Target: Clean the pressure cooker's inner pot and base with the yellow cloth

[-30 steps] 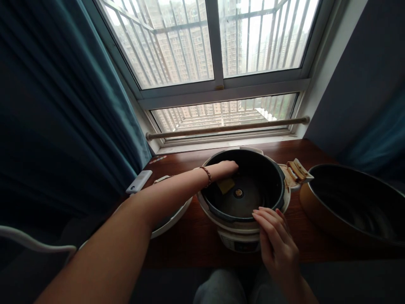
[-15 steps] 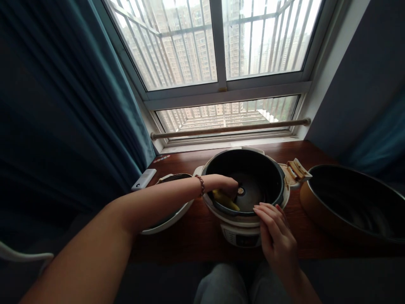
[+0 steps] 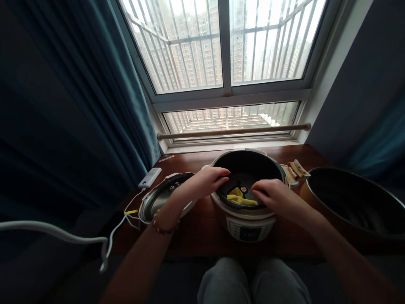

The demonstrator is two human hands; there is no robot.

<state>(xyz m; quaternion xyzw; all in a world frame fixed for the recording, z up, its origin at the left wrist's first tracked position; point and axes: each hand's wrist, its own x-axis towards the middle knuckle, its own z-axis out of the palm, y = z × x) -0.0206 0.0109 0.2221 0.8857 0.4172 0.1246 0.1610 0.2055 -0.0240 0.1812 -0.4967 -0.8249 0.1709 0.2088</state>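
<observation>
An electric pressure cooker (image 3: pixel 251 228) with a white body stands before me, lid open, and its dark interior shows a round metal button at the bottom. Inside it, near the front wall, lies a crumpled yellow cloth (image 3: pixel 242 199), touched by neither hand as far as I can see. My left hand (image 3: pixel 209 180) hovers over the cooker's left rim, its thumb and fingers apart and nothing between them. Over the right side of the opening is my right hand (image 3: pixel 272 191), fingers pointing inward, thumb apart, holding nothing.
To the left lies the round metal lid (image 3: pixel 155 200), partly behind my left forearm. A white power bank (image 3: pixel 149 177) with a white cable (image 3: pixel 114 232) is by the curtain. A large dark pot (image 3: pixel 311 198) stands right of the cooker's hinge (image 3: pixel 295 171). The window is behind the table.
My left hand has come up out of the cooker and let go of the yellow cloth, which now lies inside. My right hand has left the front rim and moved over the opening.
</observation>
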